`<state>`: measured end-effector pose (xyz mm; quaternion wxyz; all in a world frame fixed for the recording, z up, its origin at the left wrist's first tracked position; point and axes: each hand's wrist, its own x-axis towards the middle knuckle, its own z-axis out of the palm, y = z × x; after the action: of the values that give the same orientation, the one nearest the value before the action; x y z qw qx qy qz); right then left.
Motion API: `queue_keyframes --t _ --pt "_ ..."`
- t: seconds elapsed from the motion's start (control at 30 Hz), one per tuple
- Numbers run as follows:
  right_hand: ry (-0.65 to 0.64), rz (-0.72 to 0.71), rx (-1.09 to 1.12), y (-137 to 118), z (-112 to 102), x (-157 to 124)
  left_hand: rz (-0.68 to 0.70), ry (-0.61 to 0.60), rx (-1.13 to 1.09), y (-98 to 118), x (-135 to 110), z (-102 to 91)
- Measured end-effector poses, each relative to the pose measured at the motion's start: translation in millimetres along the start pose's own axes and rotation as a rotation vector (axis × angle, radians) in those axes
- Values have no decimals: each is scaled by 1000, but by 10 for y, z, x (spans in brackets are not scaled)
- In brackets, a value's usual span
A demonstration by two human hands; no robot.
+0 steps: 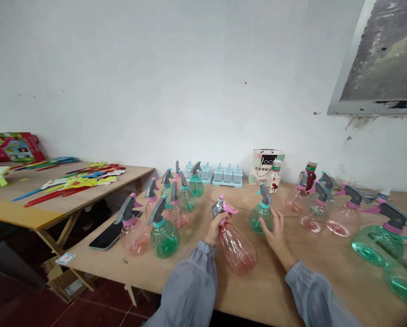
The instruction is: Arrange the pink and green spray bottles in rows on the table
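Note:
My left hand [217, 227] is closed around the neck of a pink spray bottle [239, 252], just below its grey and pink trigger head. This bottle leans, its base toward the lower right. A green spray bottle [256, 220] with a grey and blue head stands upright on the table. At its right side is my right hand [275, 231], thumb across the bottle's front and the other fingers apart at its edge. The hand seems to touch the bottle without wrapping round it.
Several spray bottles [166, 240] stand left, beside a phone [106, 236]; others [346, 220] stand right. Behind are light-blue ice-pop moulds [227, 177], a paper bag [260, 172] and a white drink bottle [275, 179]. A second table [36, 218] holds colourful flat pieces.

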<state>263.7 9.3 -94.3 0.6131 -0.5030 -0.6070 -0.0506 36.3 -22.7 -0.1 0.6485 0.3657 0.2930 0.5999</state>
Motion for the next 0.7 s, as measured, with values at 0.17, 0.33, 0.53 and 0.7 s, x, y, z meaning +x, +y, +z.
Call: queue_keyframes --t 0.17,0.33,0.53,0.7 --pt "8 -13 7 15 2 9 27 -29 69 -11 22 -65" --pt "10 -5 13 -4 -4 11 40 -184 157 -43 41 -101" --pt "-2 25 9 -48 -24 6 222 0 191 -64 68 -88" --pt "-7 37 23 -59 -29 7 344 27 446 31 81 -119"
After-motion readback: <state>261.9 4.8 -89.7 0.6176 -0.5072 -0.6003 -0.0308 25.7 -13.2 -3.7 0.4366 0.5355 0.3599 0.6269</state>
